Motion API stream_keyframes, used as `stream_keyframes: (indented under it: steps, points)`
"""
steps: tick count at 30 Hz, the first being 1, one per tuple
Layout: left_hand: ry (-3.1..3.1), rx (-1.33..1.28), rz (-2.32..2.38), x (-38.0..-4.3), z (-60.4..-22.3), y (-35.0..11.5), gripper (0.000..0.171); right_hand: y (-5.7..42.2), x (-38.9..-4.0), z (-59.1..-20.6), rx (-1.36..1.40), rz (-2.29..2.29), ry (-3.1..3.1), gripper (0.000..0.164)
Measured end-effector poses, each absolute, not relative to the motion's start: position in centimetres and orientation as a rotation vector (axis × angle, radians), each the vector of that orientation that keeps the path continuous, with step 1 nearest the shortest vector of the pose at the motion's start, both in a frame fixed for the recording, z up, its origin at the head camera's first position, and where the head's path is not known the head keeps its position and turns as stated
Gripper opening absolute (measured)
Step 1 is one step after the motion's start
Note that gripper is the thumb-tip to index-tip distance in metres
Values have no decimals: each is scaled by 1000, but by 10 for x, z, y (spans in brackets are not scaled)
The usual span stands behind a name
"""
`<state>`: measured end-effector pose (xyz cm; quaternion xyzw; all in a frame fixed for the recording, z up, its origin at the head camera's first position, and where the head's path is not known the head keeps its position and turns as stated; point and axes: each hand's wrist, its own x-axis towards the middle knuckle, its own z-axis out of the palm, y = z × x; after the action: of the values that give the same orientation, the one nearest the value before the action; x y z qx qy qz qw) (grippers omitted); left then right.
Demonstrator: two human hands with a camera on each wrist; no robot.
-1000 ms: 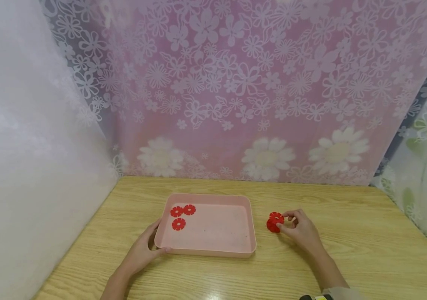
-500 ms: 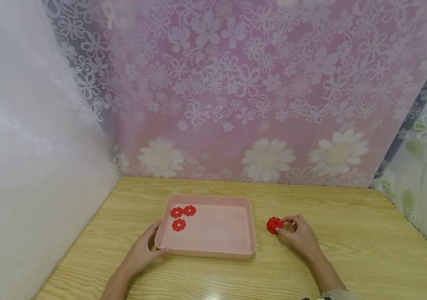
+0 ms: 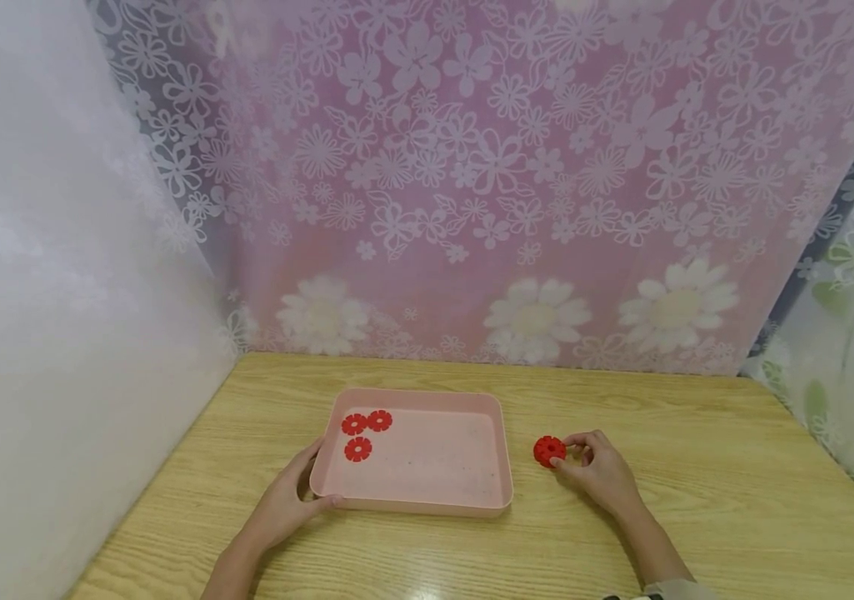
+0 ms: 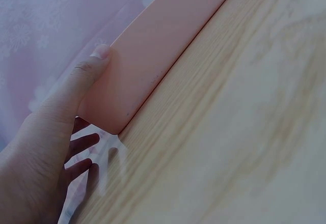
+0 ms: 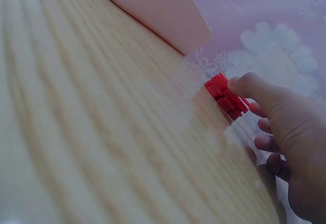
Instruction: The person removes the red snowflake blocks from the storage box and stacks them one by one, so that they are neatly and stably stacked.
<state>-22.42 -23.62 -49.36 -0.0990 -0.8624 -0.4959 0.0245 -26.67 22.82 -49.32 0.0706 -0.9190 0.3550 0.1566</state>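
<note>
A pink tray point(image 3: 427, 458) stands on the table, with three red notched snowflake discs point(image 3: 357, 449) lying flat in its left part. My left hand point(image 3: 284, 502) holds the tray's near left corner; in the left wrist view the thumb point(image 4: 97, 61) lies against the outer wall while the other fingers are around the corner. To the right of the tray, my right hand point(image 3: 601, 475) pinches a small stack of red snowflake discs point(image 3: 549, 451) between thumb and fingers. In the right wrist view the stack point(image 5: 224, 95) shows several layers resting on the tabletop.
The wooden table point(image 3: 704, 467) reaches back to a pink flowered curtain point(image 3: 427, 208). A white sheet point(image 3: 82, 292) hangs along the left side, and a green-leaf patterned cloth point(image 3: 846, 333) hangs at the right.
My right hand has moved down slightly, and the disc that was raised and tilted above the others now lies level on the stack. My left hand and the tray stay put.
</note>
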Motion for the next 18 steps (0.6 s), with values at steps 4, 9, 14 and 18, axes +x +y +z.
stream_keyframes:
  steps: [4,9,14,18]
  points:
    - [-2666,-310,-1537,-224,-494,-237,91,228,-267,-493,207,1001,-2632,37]
    - [-2672,-297,-1514,-223,-493,-236,91,227,-266,-491,212,999,-2628,35]
    - [-2673,-293,-1509,-224,-494,-237,92,228,-267,-492,223,986,-2625,34]
    - [-2680,-289,-1500,-225,-495,-237,92,227,-266,-492,232,987,-2611,35]
